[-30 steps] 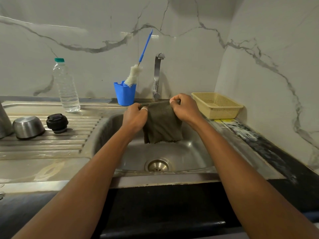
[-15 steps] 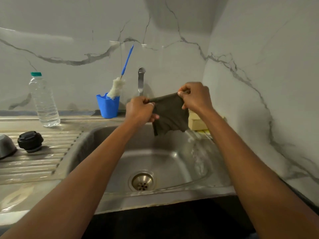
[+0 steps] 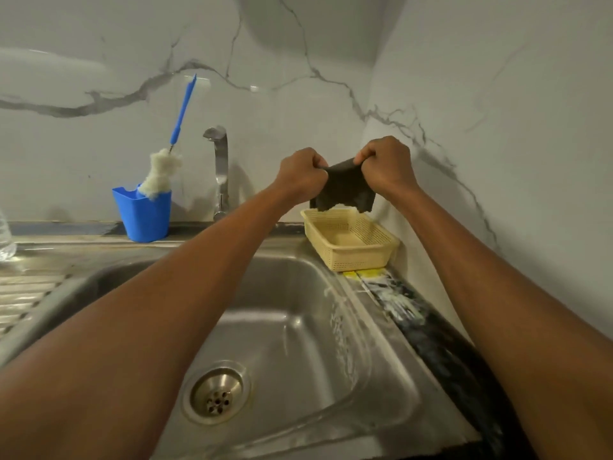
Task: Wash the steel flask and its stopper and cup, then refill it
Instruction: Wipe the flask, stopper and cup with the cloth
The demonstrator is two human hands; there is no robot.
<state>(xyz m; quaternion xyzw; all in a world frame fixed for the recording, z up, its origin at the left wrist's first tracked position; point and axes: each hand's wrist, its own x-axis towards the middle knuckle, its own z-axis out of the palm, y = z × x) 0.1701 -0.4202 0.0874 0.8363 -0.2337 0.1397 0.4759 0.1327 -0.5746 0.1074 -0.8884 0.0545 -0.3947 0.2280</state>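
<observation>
A dark cloth [image 3: 345, 189] hangs between my two hands, just above the back edge of a pale yellow basket [image 3: 356, 257]. My left hand [image 3: 300, 175] grips the cloth's upper left corner with curled fingers. My right hand [image 3: 386, 166] pinches its upper right corner. The cloth's lower edge droops close to the basket's rim; I cannot tell whether it touches. The steel flask, its stopper and its cup are out of view.
The steel sink [image 3: 298, 327] with its drain [image 3: 217, 395] lies below my arms. A tap [image 3: 220, 171] stands at the back wall. A blue cup [image 3: 144, 214] holds a bottle brush [image 3: 166, 161]. The ribbed drainboard [image 3: 23, 300] and a plastic bottle's edge [image 3: 5, 240] show at the left.
Both hands have carried the cloth up and to the right, from over the sink basin to above the yellow basket. The view has swung right, so the stopper and cup have left the frame.
</observation>
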